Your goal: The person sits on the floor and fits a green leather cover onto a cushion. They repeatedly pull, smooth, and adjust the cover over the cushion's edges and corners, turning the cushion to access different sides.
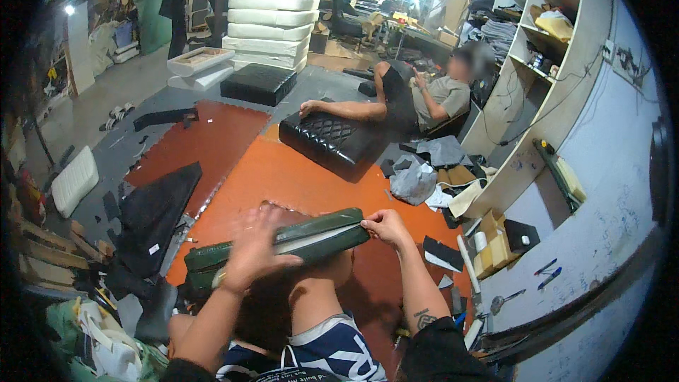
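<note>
A long dark green upholstered piece, like a narrow padded cushion, (pixel 322 226) lies across my lap. Its covering parts along the length and shows a white strip inside. At the piece's right end my right hand (pixel 385 228) pinches the edge of the green covering between thumb and fingers. Over the left half, my left hand (pixel 256 249) is spread, its fingertips blurred by motion and its thumb pointing right along the white strip. Whether that palm presses on the covering or hovers just above it, I cannot tell.
Ahead, a person (pixel 438 95) reclines with legs on a black quilted cushion (pixel 332 138). White cushions (pixel 272 18) are stacked behind. Grey fabric scraps (pixel 414 178) lie right of the orange mat (pixel 247 177), black fabric (pixel 152 219) left. Shelving (pixel 523 99) lines the right wall.
</note>
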The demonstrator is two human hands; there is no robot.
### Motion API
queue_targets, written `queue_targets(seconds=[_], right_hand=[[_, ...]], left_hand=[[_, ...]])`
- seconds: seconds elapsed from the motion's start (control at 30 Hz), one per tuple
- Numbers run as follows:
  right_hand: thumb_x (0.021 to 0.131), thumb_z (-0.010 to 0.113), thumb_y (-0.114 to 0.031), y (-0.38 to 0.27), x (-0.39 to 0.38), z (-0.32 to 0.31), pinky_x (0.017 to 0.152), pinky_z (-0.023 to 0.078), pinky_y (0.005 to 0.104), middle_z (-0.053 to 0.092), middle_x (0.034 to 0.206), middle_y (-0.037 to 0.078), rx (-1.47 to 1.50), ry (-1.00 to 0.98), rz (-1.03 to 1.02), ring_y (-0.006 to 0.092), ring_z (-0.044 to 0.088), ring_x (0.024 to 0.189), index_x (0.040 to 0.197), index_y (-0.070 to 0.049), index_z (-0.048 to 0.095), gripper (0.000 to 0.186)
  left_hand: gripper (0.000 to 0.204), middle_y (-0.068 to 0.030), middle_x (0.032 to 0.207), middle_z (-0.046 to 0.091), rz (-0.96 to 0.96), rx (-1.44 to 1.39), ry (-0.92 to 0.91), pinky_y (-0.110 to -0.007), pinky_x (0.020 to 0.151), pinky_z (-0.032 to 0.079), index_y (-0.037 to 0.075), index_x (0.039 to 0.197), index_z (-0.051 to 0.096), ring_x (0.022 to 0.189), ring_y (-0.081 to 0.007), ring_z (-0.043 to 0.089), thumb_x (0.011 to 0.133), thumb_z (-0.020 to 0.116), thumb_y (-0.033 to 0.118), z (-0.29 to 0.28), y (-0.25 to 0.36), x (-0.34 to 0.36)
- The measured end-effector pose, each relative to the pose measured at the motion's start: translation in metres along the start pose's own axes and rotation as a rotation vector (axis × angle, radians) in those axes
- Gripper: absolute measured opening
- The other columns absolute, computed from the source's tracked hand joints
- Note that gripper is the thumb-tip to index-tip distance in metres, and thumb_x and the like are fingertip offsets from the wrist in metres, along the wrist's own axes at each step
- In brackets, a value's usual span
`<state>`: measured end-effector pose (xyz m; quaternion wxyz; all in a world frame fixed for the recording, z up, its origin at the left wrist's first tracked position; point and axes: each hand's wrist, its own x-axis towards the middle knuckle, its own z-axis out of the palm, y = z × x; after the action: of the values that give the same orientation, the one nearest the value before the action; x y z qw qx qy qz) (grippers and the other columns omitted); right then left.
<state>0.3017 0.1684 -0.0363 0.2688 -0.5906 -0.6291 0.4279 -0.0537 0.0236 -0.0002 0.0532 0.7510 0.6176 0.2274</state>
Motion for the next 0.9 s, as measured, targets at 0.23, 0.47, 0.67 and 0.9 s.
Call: queue_targets(seconds=[0.23, 0.47, 0.67, 0.9], right_hand=[[0.092, 0.083, -0.010, -0.003, 0.018, -0.020, 0.059, 0.057, 0.0310, 0.072, 0.086, 0.006, 0.161, -0.239, 0.266, 0.0143, 0.066, 0.066, 0.114, -0.001, 0.066, 0.029], [0.094, 0.076, -0.006, -0.012, 0.013, -0.028, 0.062, 0.058, 0.0308, 0.075, 0.093, 0.009, 0.091, -0.326, 0.302, 0.0154, 0.067, 0.068, 0.125, 0.001, 0.065, 0.034], [0.089, 0.071, -0.006, -0.066, 0.000, -0.003, 0.081, 0.063, 0.0475, 0.077, 0.105, 0.027, -1.115, -0.285, 0.030, 0.0379, 0.076, 0.095, 0.110, 0.004, 0.075, 0.023], [0.087, 0.063, -0.014, -0.078, -0.006, 0.001, 0.094, 0.060, 0.0519, 0.076, 0.114, 0.026, -1.225, -0.329, 0.123, 0.0418, 0.074, 0.110, 0.106, 0.000, 0.078, 0.029]], left_hand=[[0.149, -0.0205, 0.149, 0.056, -0.047, 0.077, -0.314, -0.061, 0.117, 0.038, 0.007, 0.162, 0.036, 0.141, -0.0440, 0.052, 0.042, 0.098, 0.070, 0.053, 0.074, 0.078], [0.124, -0.0189, 0.126, 0.063, -0.012, 0.140, -0.174, -0.055, 0.105, 0.048, -0.001, 0.156, 0.041, 0.121, -0.0404, 0.064, 0.060, 0.098, 0.053, 0.069, 0.083, 0.045], [0.109, -0.0267, 0.140, 0.059, 0.045, 0.228, -0.094, -0.058, 0.111, 0.045, -0.006, 0.154, 0.041, 0.131, -0.0486, 0.059, 0.073, 0.093, 0.044, 0.085, 0.083, 0.038], [0.111, -0.0296, 0.152, 0.054, 0.047, 0.121, -0.141, -0.061, 0.114, 0.045, -0.007, 0.155, 0.041, 0.135, -0.0526, 0.058, 0.074, 0.091, 0.051, 0.092, 0.078, 0.038]])
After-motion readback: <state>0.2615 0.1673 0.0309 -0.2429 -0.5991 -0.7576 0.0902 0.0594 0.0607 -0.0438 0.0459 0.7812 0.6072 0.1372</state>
